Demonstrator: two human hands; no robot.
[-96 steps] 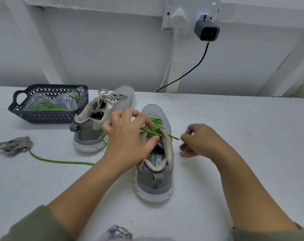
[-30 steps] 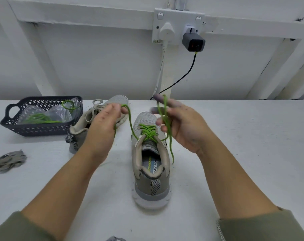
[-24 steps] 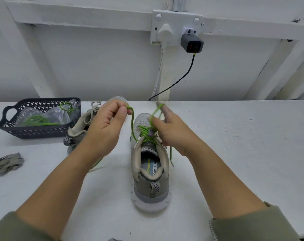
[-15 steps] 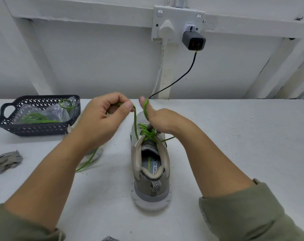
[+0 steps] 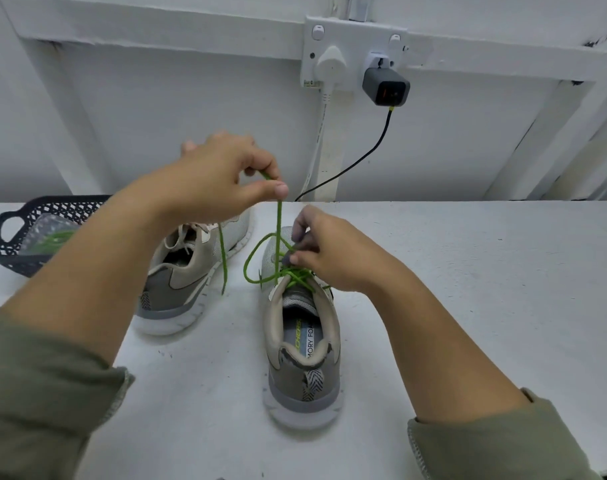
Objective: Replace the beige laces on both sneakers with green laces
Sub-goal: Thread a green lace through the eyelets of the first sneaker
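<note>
Head view: we see the green lace [image 5: 279, 233] threaded through the near sneaker [image 5: 301, 341], which stands mid-counter [image 5: 468, 289] with its heel toward us. Our left hand [image 5: 222, 181] lifts one strand, its grip pinched on it between thumb and fingers. Our right hand [image 5: 330, 258] pinches the lace at the eyelets. The second sneaker [image 5: 191, 271], beige-laced, sits just left; a dark basket [image 5: 11, 237] lies farther left.

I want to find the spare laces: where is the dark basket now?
In the head view, the dark basket stands at the far left of the white table, near the wall, left of the beige-laced sneaker and partly hidden by the left forearm.
</note>
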